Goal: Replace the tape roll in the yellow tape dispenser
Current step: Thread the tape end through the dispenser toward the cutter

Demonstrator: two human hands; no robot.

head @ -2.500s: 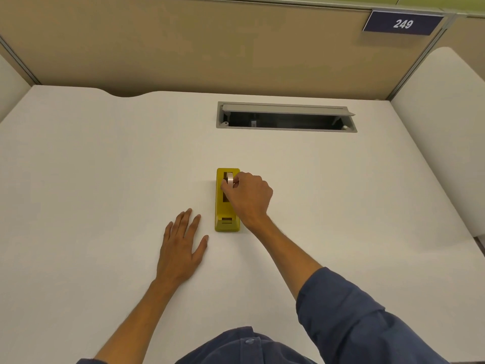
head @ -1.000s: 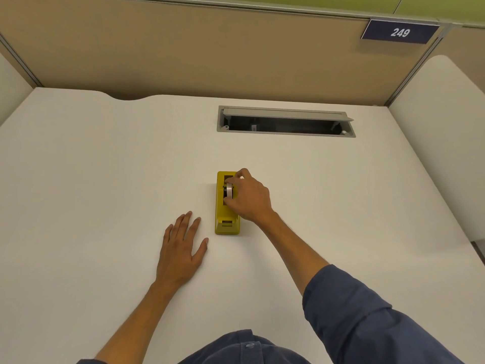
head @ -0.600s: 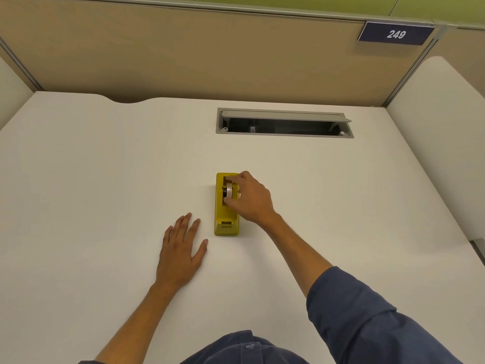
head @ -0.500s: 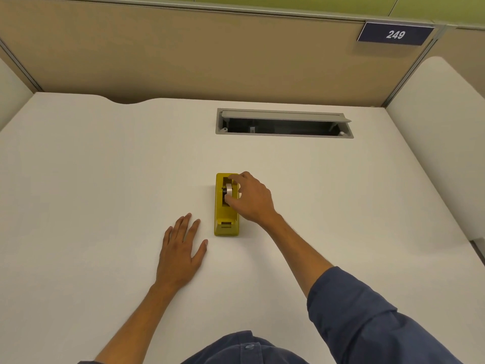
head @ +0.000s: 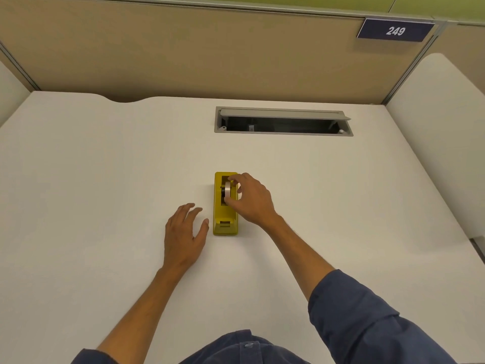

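The yellow tape dispenser (head: 221, 216) stands in the middle of the white desk (head: 105, 166), its cutter end towards me. A tape roll (head: 227, 189) sits upright in the dispenser's slot on a black hub. My right hand (head: 252, 199) pinches the roll, with a fingertip on its far edge and the thumb on its near edge. My left hand (head: 185, 231) is just left of the dispenser with fingers slightly bent; the thumb is close to the dispenser's near left side, and I cannot tell whether it touches.
An open grey cable hatch (head: 283, 121) is set into the desk behind the dispenser. Beige partition panels (head: 183, 53) close off the back, with a number plate 249 (head: 395, 31). A second white desk surface (head: 443, 132) adjoins on the right.
My left hand has lifted from lying flat and moved right, up to the dispenser's side. My right hand stays on the tape roll, its fingers shifted around the rim.
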